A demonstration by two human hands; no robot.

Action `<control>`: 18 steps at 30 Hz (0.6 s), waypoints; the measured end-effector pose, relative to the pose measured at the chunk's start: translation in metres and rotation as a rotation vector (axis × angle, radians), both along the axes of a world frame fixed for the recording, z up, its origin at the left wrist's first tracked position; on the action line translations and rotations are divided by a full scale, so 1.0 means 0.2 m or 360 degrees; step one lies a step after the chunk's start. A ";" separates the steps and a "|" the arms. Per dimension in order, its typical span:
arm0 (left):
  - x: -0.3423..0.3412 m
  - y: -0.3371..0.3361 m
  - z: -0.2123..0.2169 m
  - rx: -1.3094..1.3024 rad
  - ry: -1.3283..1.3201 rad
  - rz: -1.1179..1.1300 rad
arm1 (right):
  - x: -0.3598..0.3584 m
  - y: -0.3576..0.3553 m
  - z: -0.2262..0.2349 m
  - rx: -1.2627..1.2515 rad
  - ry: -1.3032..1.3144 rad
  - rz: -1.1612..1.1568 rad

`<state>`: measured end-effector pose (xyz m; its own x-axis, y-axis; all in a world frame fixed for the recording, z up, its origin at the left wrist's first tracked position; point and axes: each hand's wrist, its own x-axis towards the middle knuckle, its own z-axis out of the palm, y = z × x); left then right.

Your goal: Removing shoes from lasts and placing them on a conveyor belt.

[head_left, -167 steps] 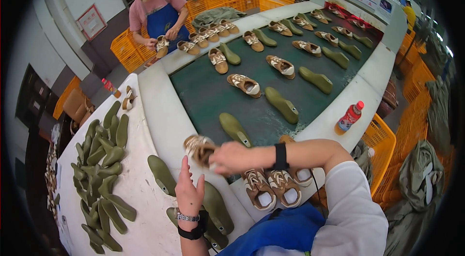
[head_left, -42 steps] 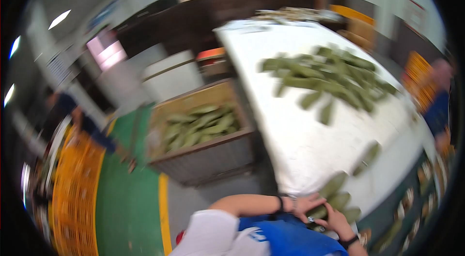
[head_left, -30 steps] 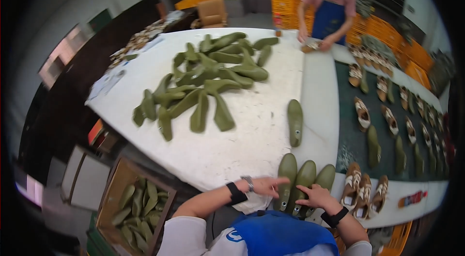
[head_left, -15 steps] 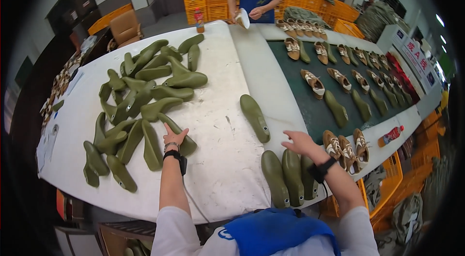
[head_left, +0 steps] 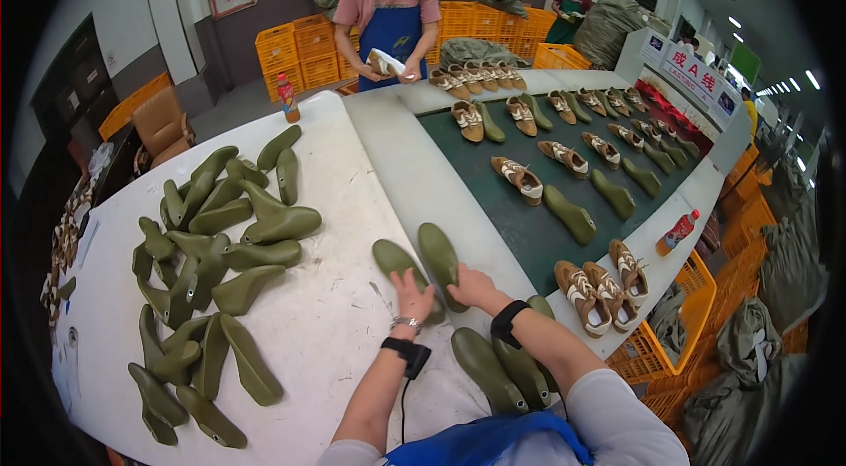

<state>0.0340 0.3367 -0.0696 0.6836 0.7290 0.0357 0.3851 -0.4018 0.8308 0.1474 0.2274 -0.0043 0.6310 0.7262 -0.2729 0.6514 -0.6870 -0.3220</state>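
Observation:
Two olive-green shoe lasts lie side by side on the pale table in front of me. My left hand (head_left: 411,294) grips the heel end of the left shoe last (head_left: 394,260), fingers over its top and thumb to the side. Closed on the edge of the right shoe last (head_left: 436,247) is my right hand (head_left: 474,288), its fingertips partly hidden. Just nearer to me rests a row of more green lasts (head_left: 486,371), some of them partly under my right forearm.
A heap of green lasts (head_left: 207,263) covers the table's left side. On the green conveyor belt (head_left: 476,184) stand rows of brown-white sneakers and lasts. Several sneakers (head_left: 582,294) and a bottle (head_left: 678,232) sit at right. Across the table a co-worker (head_left: 388,21) holds a shoe.
My left hand has carried a last from the heap rightward to beside the single one. My right hand has come down onto that single last. The view has swung right and up.

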 end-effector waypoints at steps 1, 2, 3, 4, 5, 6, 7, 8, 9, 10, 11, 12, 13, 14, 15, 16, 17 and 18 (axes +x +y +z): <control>0.04 -0.01 -0.01 -0.0014 -0.0062 0.0009 | 0.02 0.01 -0.01 -0.0006 -0.0005 0.0013; 0.08 -0.03 0.00 -0.0023 -0.0101 -0.0080 | 0.05 0.00 0.02 -0.0062 0.0006 0.0016; 0.13 -0.06 0.04 -0.0045 -0.0150 -0.0182 | 0.14 -0.05 0.00 -0.0019 0.0056 -0.0055; 0.16 -0.06 0.10 -0.0317 -0.0314 -0.0324 | 0.25 -0.11 -0.05 0.0013 0.0027 -0.0017; 0.12 -0.01 0.12 -0.0572 -0.0485 -0.0426 | 0.27 -0.13 0.00 0.0023 0.0046 0.0028; 0.05 0.05 0.14 -0.0298 -0.0322 -0.0377 | 0.29 -0.16 0.04 -0.0033 0.0027 -0.0018; -0.01 0.10 0.16 -0.0029 -0.0148 -0.0350 | 0.33 -0.20 0.03 0.0007 -0.0065 -0.0099; -0.14 0.20 0.20 0.0430 -0.0096 -0.0285 | 0.36 -0.23 0.03 0.0116 -0.0067 -0.0154; -0.28 0.30 0.24 0.0503 -0.0146 -0.0133 | 0.34 -0.25 0.09 0.0178 -0.0094 -0.0172; -0.42 0.41 0.27 0.0597 -0.0030 0.0109 | 0.36 -0.29 0.08 0.0309 -0.0068 -0.0098; -0.63 0.52 0.20 0.0925 0.0123 0.0552 | 0.37 -0.31 0.06 0.0453 -0.0047 -0.0030; -0.92 0.67 0.06 0.0883 0.0133 0.0778 | 0.34 -0.27 0.02 0.0409 0.0001 0.0022; -1.00 0.70 0.13 0.0782 0.0399 0.0966 | 0.39 -0.30 -0.10 0.0371 -0.0107 0.0006; -1.59 0.83 -0.07 0.0610 0.0026 0.1088 | 0.18 -0.14 -0.07 0.0430 0.0158 0.0052; -1.48 0.77 0.12 0.0681 0.0462 0.0850 | 0.23 -0.20 -0.07 0.0338 0.0202 -0.0162; -1.91 0.82 -0.01 0.0149 0.0360 0.0856 | 0.12 -0.11 -0.07 0.0254 0.0271 -0.0122; -1.88 0.77 -0.02 -0.0340 0.0145 0.1003 | 0.15 -0.13 -0.11 0.0226 0.0269 -0.0166; -1.88 0.81 -0.04 -0.0073 0.0087 0.1045 | 0.14 -0.14 -0.05 0.0197 0.0314 -0.0189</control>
<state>-0.3428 0.4994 -0.0774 0.0964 0.9950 -0.0278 0.5802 -0.0335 0.8137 0.1744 0.1985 -0.0149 0.6572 0.6856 -0.3131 0.4847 -0.7025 -0.5211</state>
